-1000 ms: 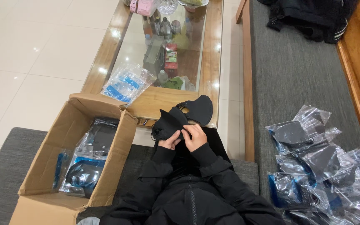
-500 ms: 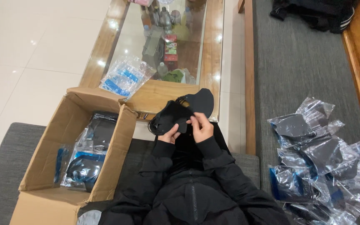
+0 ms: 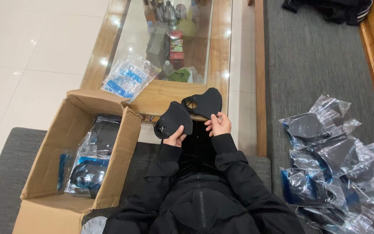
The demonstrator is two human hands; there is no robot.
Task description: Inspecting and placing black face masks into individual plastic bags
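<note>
Far left: cardboard box (image 3: 66, 173) sits open on the grey cushion, flaps up, bagged dark items stacked inside w/ blue-printed film. Can't tell how many, they overlap & the film glares. Above it, a clear bag w/ blue stripes (image 3: 128, 78) lies on the wooden edge of the glass-top table (image 3: 221, 52).

Centre now. My left hand (image 3: 176, 138) is closed on the lower edge of a black face mask (image 3: 174, 119), thumb on the front, fingers tucked behind where I can't see them. My right hand (image 3: 218, 125) pinches the lower rim of a second black mask (image 3: 206, 103), fingertips curled on the edge. The 2 masks touch or overlap at the middle, can't say which, black on black. The right one rides higher & further from me; the left one is lower, nearer my chest. Each mask's long axis runs roughly side to side, tilted a bit up toward the right. Both are above my lap, in front of the table's near edge. There's a round vent-like part on the right mask, and ear loops are hard to make out.

Right: a heap of bagged masks (image 3: 330, 169) on the grey sofa, well apart from my right hand, which is nearer to it than my left. The heap is cut off at the frame edge. Top right, dark clothing (image 3: 330, 8), partly out of view.
</note>
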